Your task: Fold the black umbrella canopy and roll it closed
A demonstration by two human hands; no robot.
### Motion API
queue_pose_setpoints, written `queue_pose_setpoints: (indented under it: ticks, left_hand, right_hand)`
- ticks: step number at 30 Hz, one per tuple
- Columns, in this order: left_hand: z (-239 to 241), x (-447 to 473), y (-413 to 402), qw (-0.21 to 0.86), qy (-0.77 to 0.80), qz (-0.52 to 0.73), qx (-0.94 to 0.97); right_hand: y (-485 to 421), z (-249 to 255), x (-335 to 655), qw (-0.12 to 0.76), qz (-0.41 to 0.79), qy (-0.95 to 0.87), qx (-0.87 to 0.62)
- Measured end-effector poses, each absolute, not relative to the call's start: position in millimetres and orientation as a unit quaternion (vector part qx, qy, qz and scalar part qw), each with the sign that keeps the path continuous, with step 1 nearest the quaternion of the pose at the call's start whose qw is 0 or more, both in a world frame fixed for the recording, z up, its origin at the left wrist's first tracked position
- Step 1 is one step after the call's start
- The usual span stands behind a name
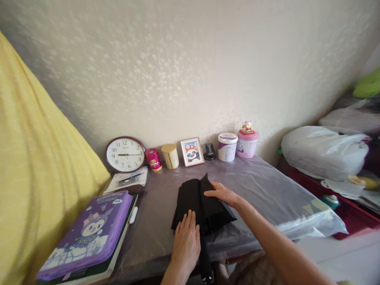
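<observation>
- While both hands lie on it, the black folded umbrella (198, 202) sits mid-table (261, 186), on the clear plastic sheet covering the top. Its handle (206, 261) points back toward the person, out over the near edge.
- Left hand (185, 237): flat, palm down, fingers stretched out and close together, pressing on the near end of the black fabric. It grips nothing.
- Right hand (221, 193): spread open too, reaching leftward across the far right part of the canopy with the fingertips touching cloth. Nothing is clasped.
- And the canopy itself is loose and bunched, with a point of fabric standing up at the far end, just beyond the right fingertips.
- Now along the wall, left to right: a wall clock (125, 154), a red tin (153, 159), a gold tin (170, 156), a framed picture (192, 151), a small black object (209, 151) too small to make out, a white tub (227, 147), and a pink jar (247, 143) with a little figure on its lid.
- Over on the near left, a purple case (89, 233) with a cartoon character lies on a book, well apart from the umbrella. A notebook (127, 180) with a pen on it lies behind the case.
- Far left, a yellow cloth (35, 178) fills the edge of view, and off the table to the right sits a white plastic bag (323, 150).
</observation>
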State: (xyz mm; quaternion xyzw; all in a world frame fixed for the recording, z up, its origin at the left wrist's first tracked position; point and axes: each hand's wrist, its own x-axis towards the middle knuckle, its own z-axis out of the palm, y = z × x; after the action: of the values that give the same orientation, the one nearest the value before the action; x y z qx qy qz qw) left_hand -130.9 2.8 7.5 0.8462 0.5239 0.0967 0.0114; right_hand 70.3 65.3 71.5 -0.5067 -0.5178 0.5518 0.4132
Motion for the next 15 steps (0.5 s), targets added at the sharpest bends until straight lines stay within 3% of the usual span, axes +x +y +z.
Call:
queue_pose_setpoints:
  ticks: [7,15]
  left_hand:
    - [8.5,-131.0,2.9,0.022,0.529,0.1,0.843]
    - [9.8,-131.5,1.5,0.012,0.532,0.102,0.841]
  right_hand:
    - [72.0,66.4,37.4,0.461,0.574,-0.492,-0.465]
    - [85.3,50.5,13.2,0.45,0.539,-0.511,-0.496]
